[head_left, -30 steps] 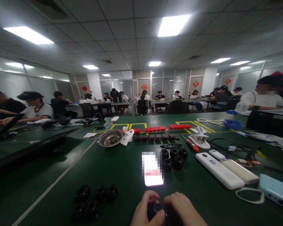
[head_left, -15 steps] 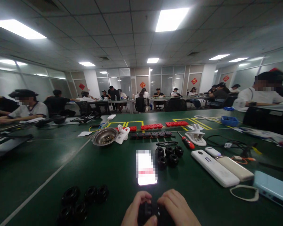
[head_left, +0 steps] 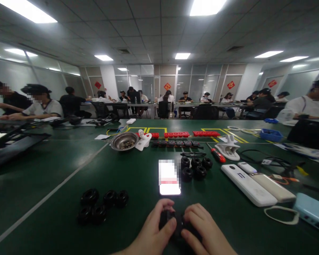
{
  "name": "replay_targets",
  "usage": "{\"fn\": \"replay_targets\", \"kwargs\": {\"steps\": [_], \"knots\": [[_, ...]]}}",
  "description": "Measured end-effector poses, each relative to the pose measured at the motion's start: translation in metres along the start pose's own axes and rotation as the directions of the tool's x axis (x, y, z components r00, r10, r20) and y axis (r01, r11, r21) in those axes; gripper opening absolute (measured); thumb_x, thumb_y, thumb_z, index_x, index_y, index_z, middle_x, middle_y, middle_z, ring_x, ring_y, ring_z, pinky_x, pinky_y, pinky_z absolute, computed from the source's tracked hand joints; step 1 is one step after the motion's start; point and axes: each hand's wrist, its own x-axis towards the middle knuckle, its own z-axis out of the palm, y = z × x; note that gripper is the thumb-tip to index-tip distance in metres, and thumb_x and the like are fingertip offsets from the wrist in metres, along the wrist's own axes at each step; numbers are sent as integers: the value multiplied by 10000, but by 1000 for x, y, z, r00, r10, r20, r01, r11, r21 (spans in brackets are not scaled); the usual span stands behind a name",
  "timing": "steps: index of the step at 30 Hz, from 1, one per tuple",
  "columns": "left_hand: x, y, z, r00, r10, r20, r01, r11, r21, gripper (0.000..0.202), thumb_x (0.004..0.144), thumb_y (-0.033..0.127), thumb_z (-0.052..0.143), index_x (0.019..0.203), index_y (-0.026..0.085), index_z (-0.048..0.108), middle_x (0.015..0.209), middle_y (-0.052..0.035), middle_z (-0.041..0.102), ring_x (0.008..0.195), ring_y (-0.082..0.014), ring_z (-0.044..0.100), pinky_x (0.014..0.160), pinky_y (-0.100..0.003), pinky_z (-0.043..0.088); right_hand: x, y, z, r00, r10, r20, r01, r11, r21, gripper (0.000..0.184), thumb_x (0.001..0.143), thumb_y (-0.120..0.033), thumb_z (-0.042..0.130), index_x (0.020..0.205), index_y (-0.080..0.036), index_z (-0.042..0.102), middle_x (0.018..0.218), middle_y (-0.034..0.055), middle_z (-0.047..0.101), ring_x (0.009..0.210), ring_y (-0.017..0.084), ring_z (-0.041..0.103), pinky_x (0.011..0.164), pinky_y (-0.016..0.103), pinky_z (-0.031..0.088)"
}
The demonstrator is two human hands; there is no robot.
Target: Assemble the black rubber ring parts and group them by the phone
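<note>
My left hand is closed round a black part low in the middle of the view, its thumb pressed on the near side. Curled over the right side of the dark material is my right hand. Fingers cover much of it, so I cannot tell its exact kind or whether it is one piece or two. Just beyond the hands lies a phone with a lit screen. Several black ring-shaped parts sit right of the phone, and more black rings lie to the left.
A metal bowl holds small brass-coloured pieces. Beside it are a white clip-like stand, red strips and a row of black blocks. A screwdriver, white power bank and light-blue case lie rightward. Other people sit around.
The view has tipped down and swung slightly left, so the table items appear higher and further right. More of both hands shows, still around the black part.
</note>
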Motion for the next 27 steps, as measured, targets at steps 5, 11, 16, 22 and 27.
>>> {"fn": "replay_targets", "kwargs": {"steps": [5,11,16,22,27], "knots": [[-4,7,3,998,19,-67,-16,999,37,255,739,296,518,963,187,462,928,-38,498,889,-191,469,787,-328,365,-2,-4,-2,1000,9,-13,-8,1000,28,38,772,-214,494,800,-187,494,855,57,528,787,189,492,705,332,426],[-8,12,3,996,87,-33,-88,996,-22,520,666,146,508,1156,205,343,1046,-54,453,1006,-208,427,882,-355,308,-4,-2,1,995,91,-26,-90,996,26,193,757,-351,527,834,-178,485,826,55,527,744,202,491,663,342,424],[-9,5,1,994,106,30,-106,994,-2,531,696,235,533,1185,201,327,1087,-71,436,1032,-224,418,890,-367,304,-1,-2,2,992,108,67,-109,994,17,195,791,-360,493,786,-168,530,802,60,543,748,210,491,683,362,410],[-6,6,-1,996,79,43,-84,986,147,588,715,452,525,1191,184,307,1020,-74,480,952,-225,470,833,-345,348,-1,-4,-3,999,51,-18,-51,998,38,261,741,-265,557,978,-168,509,910,82,549,821,217,506,725,359,414],[-5,10,0,995,70,75,-82,980,180,422,733,464,498,1033,174,436,894,-43,519,830,-191,504,726,-293,396,0,-9,-2,995,101,7,-100,994,-30,383,588,-247,697,910,-162,509,887,72,548,804,228,497,723,363,397]]}}
